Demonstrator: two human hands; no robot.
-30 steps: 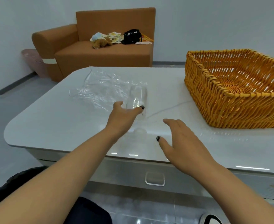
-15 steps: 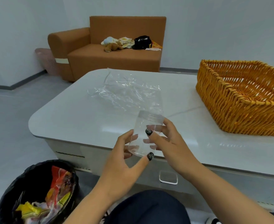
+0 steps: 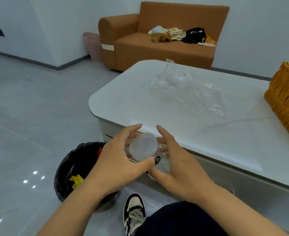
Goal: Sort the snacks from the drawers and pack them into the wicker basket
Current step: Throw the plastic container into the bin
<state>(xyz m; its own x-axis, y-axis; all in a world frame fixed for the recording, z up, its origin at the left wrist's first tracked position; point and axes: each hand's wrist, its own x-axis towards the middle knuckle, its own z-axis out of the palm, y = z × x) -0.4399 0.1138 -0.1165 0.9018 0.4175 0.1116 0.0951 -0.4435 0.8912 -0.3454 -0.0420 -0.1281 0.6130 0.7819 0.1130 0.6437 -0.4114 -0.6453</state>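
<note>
A clear plastic jar (image 3: 143, 146) with a translucent screw lid is held in front of the table's near edge, above the floor. My left hand (image 3: 118, 159) grips the lid end, thumb across its front. My right hand (image 3: 176, 160) curls round the jar's body from the right. The orange wicker basket (image 3: 287, 103) stands on the white table (image 3: 123, 103) at the far right, cut off by the frame edge. No snacks are in view on the table.
Crumpled clear plastic film (image 3: 186, 89) lies on the table's middle. A black-lined trash bin (image 3: 79, 169) with wrappers stands on the floor below my left hand. My shoe (image 3: 134, 212) is beside it. A brown sofa (image 3: 157, 38) with clutter is behind.
Both hands took the jar off the table and brought it down toward me, over the bin. My view swung left and down, so the basket slid to the frame's right edge.
</note>
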